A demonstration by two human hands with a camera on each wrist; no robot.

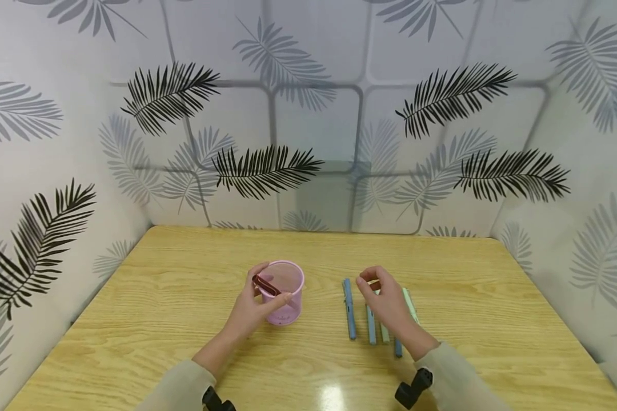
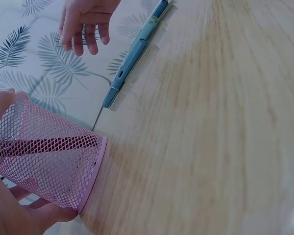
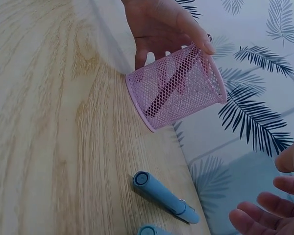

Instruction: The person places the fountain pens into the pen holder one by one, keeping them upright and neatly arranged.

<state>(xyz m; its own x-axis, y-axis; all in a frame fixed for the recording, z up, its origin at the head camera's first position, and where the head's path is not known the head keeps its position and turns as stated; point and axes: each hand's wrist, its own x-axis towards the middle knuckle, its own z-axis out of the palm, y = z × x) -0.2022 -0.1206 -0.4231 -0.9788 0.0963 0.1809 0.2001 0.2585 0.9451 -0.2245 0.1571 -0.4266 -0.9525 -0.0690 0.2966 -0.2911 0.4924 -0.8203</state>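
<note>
My left hand point(image 1: 252, 313) grips a pink mesh pen holder point(image 1: 287, 311), thumb on the near side and fingers round the far left. A dark red pen point(image 1: 267, 285) leans inside the holder, its upper end at the rim. To the right, my right hand point(image 1: 389, 301) hangs above a row of blue and green pens. Its fingers are loosely bent and hold nothing. Leftmost in the row lies a blue pen point(image 1: 349, 311), just left of that hand. Another blue pen point(image 1: 372, 330) and a green pen point(image 1: 385, 333) lie partly hidden beneath it.
A light green pen point(image 1: 410, 303) shows behind my right wrist, and a dark blue pen point(image 1: 398, 349) sticks out in front of it. All lie on a wood-grain table point(image 1: 185, 268). Leaf-patterned cloth point(image 1: 319, 200) stands along the table's back and sides.
</note>
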